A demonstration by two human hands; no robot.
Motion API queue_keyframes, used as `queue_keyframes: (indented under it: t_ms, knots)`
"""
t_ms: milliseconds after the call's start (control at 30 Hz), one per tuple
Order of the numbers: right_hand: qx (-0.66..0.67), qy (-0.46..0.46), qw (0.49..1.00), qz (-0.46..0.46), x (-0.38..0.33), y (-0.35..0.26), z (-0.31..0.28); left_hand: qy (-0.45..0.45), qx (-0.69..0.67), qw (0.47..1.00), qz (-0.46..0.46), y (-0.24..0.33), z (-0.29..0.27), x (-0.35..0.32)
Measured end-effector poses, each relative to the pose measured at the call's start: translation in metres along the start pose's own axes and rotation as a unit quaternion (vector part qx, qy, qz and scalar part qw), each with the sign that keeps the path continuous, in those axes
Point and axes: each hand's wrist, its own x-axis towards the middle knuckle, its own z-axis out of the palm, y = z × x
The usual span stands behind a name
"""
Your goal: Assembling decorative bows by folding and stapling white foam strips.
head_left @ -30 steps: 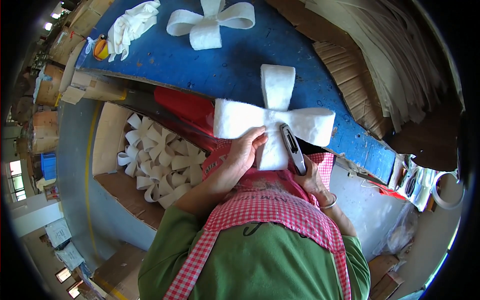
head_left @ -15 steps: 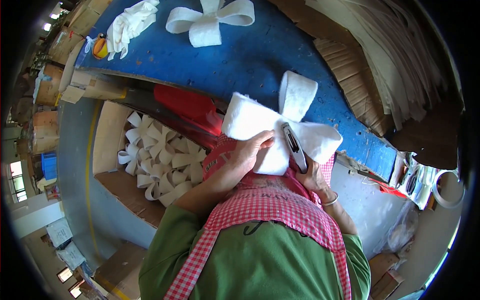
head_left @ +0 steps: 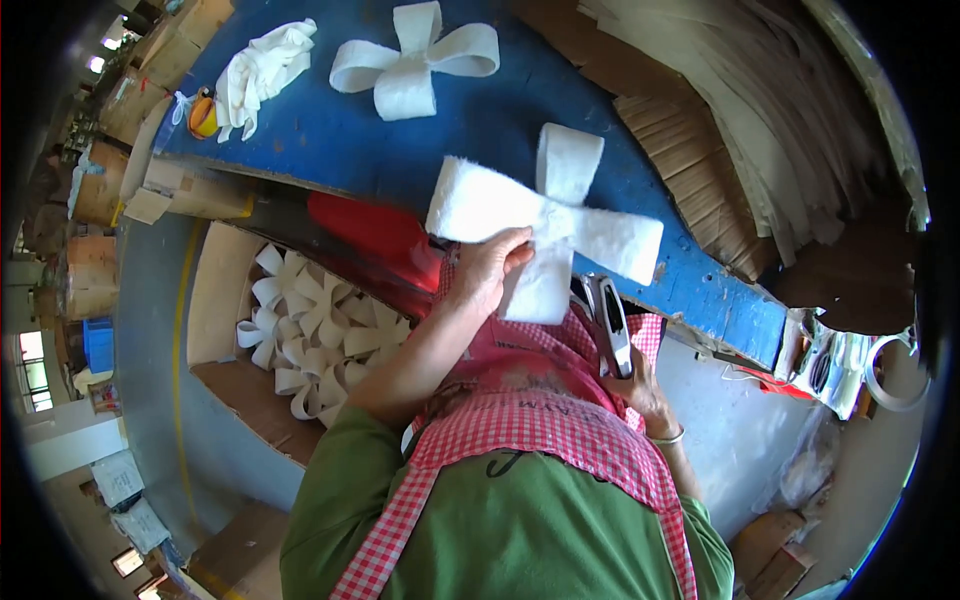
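Observation:
A white, fuzzy four-loop bow (head_left: 618, 243) is held up at the near edge of the blue table. My left hand (head_left: 487, 268) pinches it near its middle, between the left loop and the lower loop. My right hand (head_left: 640, 390) is closed round a silver stapler (head_left: 612, 325), which points up and away from me, just below the bow's right loop and apart from the bow's centre. Farther back on the table lies another white four-loop bow (head_left: 408, 68), with nobody touching it.
On the left, below the table, a cardboard box (head_left: 215, 300) holds many white looped bows. White gloves (head_left: 268, 70) and a small orange-yellow roll (head_left: 203, 115) lie at the table's far left. Long white strips (head_left: 740, 110) sit on cardboard (head_left: 690, 170) at right.
The stapler has come away from the bow's centre, down and to the right, with my right hand. My left hand has raised the bow slightly, up and to the left.

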Motion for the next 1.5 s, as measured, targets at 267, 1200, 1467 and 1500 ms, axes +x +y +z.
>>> queue_keyframes:
  t_ms: [267,1200,1467,1500]
  knots:
    - [0.124,0.043,0.991,0.039,-0.016,0.008,-0.001,0.000,0.021,1.000,0.014,0.034,0.011,0.073]
    - [-0.002,0.088,0.979,-0.185,-0.040,-0.051,-0.095,-0.364,0.037,0.914,-0.174,-0.066,0.110,-0.089]
    - [0.374,0.148,0.899,-0.174,-0.053,-0.049,-0.088,-0.341,-0.015,0.931,-0.127,-0.060,0.120,-0.082]
    - [0.377,0.150,0.897,-0.176,-0.051,-0.047,-0.085,-0.345,-0.036,0.930,-0.124,-0.061,0.121,-0.083]
